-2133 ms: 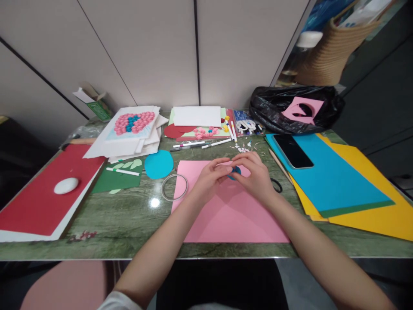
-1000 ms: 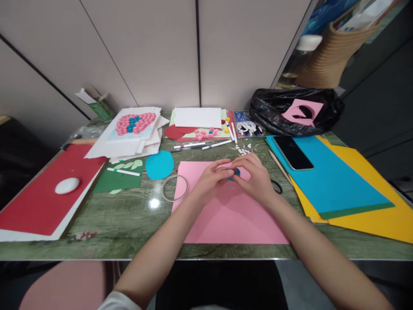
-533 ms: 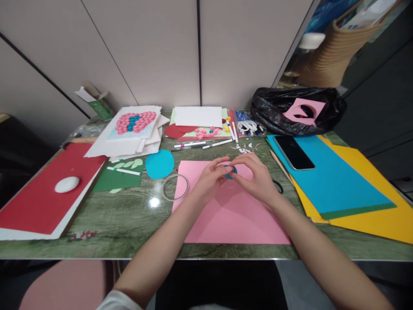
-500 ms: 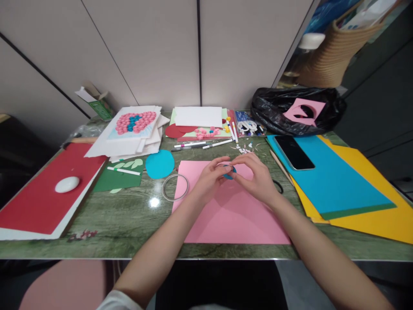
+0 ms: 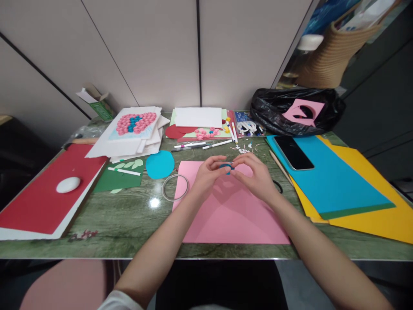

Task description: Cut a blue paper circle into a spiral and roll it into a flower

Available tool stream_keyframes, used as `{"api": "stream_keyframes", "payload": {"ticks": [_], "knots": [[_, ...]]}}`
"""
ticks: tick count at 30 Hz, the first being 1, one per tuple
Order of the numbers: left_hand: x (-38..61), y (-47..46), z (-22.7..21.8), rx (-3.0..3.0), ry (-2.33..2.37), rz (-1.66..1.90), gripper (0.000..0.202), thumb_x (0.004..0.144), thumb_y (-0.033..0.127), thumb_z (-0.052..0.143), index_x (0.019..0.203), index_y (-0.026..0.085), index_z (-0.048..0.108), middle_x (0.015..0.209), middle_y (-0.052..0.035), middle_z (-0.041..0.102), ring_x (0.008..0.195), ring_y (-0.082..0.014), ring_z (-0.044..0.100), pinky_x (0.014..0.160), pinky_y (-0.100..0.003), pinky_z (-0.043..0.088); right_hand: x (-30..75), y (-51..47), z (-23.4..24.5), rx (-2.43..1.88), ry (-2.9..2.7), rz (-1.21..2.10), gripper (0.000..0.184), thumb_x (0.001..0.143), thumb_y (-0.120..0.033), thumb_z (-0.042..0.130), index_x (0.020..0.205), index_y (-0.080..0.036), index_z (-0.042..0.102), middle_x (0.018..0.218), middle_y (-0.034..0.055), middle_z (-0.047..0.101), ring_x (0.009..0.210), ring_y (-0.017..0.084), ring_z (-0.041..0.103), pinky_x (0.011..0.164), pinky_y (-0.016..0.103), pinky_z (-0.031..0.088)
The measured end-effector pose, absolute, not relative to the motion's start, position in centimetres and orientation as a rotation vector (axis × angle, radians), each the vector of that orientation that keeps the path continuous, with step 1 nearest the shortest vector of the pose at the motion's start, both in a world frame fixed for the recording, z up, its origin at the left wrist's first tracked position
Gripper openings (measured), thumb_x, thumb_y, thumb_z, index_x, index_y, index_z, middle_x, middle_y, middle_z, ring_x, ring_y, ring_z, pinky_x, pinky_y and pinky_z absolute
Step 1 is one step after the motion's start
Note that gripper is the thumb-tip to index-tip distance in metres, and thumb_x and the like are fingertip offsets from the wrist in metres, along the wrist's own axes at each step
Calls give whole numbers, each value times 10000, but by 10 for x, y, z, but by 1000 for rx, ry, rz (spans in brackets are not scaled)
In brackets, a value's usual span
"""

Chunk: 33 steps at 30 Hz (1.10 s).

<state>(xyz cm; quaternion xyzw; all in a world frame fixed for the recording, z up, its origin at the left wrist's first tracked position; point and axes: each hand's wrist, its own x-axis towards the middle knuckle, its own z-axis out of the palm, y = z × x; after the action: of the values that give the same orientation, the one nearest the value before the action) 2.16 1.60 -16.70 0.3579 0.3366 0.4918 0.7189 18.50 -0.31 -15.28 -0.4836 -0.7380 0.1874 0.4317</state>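
Observation:
Between the fingertips of both hands is a small rolled piece of blue paper (image 5: 228,168), partly covered by the fingers. My left hand (image 5: 211,174) pinches it from the left, and my right hand (image 5: 253,175) grips its other side. Both hands are closed on it, above a large pink paper sheet (image 5: 232,219) lying on the table. Left of the sheet, a tape ring (image 5: 163,192) overlaps its edge. A round blue paper piece (image 5: 159,164) lies just beyond the ring.
A red paper sheet (image 5: 41,202) with a white oval object (image 5: 68,184) lies at left. Paper with pink and blue rosettes (image 5: 135,123) tops a white stack. Markers (image 5: 217,144) lie at the back. A phone (image 5: 293,152) rests on blue sheets (image 5: 342,181) at right, near a black plastic bag (image 5: 271,112).
The fingers have shifted slightly around the blue paper, which now looks flatter and more covered. Both hands stay in nearly the same place above the pink sheet.

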Motion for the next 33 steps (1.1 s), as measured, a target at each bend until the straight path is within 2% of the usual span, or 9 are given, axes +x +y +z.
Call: {"api": "stream_keyframes", "payload": {"ticks": [5, 16, 25, 33], "knots": [[19, 19, -169, 858, 781, 1067, 396, 554, 222, 845, 892, 172, 645, 818, -20, 733, 722, -135, 660, 781, -310, 473, 187, -4, -152, -1221, -1831, 493, 66, 789, -222, 654, 854, -227, 663, 943, 50, 619, 952, 218, 593, 867, 404, 458], [13, 20, -165, 1046, 864, 1016, 368, 561, 249, 842, 880, 167, 678, 815, -36, 742, 750, -162, 678, 767, -312, 496, 188, -3, -153, -1223, -1810, 512, 51, 765, -218, 668, 816, -223, 674, 926, 48, 641, 926, 209, 604, 868, 407, 463], [11, 19, -160, 1107, 875, 949, 387, 558, 246, 844, 908, 160, 702, 845, -68, 747, 799, -202, 689, 790, -358, 513, 190, -2, -155, -1189, -1867, 470, 51, 758, -206, 662, 804, -228, 659, 920, 42, 636, 919, 207, 602, 871, 406, 457], [16, 16, -162, 1041, 812, 997, 327, 606, 248, 825, 901, 166, 710, 884, -61, 749, 774, -159, 677, 789, -323, 511, 189, -2, -153, -1204, -1798, 508, 47, 750, -183, 642, 757, -218, 611, 911, 45, 621, 900, 211, 592, 839, 400, 457]]}}
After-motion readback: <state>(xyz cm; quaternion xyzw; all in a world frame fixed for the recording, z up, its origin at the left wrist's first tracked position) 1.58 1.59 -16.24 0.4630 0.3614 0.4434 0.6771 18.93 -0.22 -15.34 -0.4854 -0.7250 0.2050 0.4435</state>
